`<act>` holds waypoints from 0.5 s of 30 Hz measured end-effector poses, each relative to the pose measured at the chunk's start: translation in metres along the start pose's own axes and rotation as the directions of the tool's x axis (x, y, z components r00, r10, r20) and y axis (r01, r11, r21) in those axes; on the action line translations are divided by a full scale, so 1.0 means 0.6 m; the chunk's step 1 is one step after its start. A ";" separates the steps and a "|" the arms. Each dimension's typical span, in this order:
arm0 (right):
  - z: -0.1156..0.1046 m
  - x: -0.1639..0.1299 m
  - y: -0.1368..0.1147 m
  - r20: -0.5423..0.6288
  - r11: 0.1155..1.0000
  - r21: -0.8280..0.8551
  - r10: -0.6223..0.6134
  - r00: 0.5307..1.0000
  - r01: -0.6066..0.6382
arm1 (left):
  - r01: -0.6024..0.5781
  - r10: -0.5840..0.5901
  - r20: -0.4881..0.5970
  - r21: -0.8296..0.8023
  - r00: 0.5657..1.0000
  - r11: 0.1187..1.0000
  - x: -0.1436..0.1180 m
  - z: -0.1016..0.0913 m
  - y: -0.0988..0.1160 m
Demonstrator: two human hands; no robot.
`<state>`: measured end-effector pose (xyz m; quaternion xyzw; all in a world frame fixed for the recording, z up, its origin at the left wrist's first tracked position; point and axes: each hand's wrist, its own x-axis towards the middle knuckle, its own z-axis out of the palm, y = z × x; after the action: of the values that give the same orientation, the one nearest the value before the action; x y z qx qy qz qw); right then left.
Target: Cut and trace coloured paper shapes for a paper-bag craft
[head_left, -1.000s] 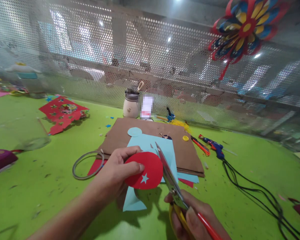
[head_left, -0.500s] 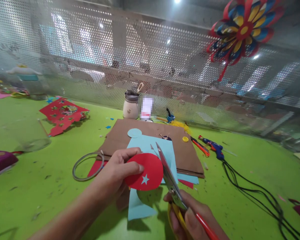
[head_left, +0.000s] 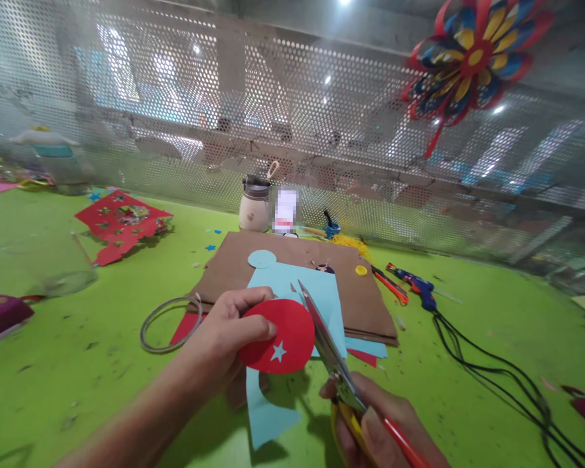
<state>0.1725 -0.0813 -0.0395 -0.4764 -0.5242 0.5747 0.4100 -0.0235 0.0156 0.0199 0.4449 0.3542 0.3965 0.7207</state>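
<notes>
Holding a red disc (head_left: 288, 335) and, by its right edge, scissors (head_left: 332, 356), the hands (head_left: 228, 330) stand apart.

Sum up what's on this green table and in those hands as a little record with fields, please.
Left hand: pinches a red disc, thumb on top
Disc marking: light-blue star shape
Right hand: holds scissors, red and yellow handles, blades parted beside the disc
Below the disc: curved light-blue strip
Beyond: brown stack, light-blue sheet over it
Left side: metal ring, red star-cut sheet
Right side: blue glue gun
</notes>
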 end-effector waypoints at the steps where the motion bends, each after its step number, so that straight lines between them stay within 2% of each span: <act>1: -0.002 0.000 0.003 0.006 1.000 0.004 0.003 1.000 -0.003 | -0.001 0.001 -0.009 0.014 1.000 1.000 -0.001 0.000 0.002; 6: -0.004 0.003 0.006 0.025 0.999 0.038 -0.004 1.000 0.003 | -0.032 0.035 -0.043 0.058 0.998 0.998 -0.004 -0.001 0.007; 10: 0.000 0.005 -0.001 0.009 1.000 -0.009 -0.002 1.000 0.002 | -0.027 0.029 -0.025 0.083 0.999 0.996 -0.002 -0.003 0.005; 15: 0.000 0.006 0.004 0.028 1.000 0.009 -0.010 1.000 0.010 | -0.019 0.021 -0.017 0.084 1.000 0.996 -0.002 -0.006 0.004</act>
<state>0.1718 -0.0782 -0.0420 -0.4638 -0.5298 0.5815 0.4076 -0.0274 0.0167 0.0212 0.4747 0.3724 0.3925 0.6942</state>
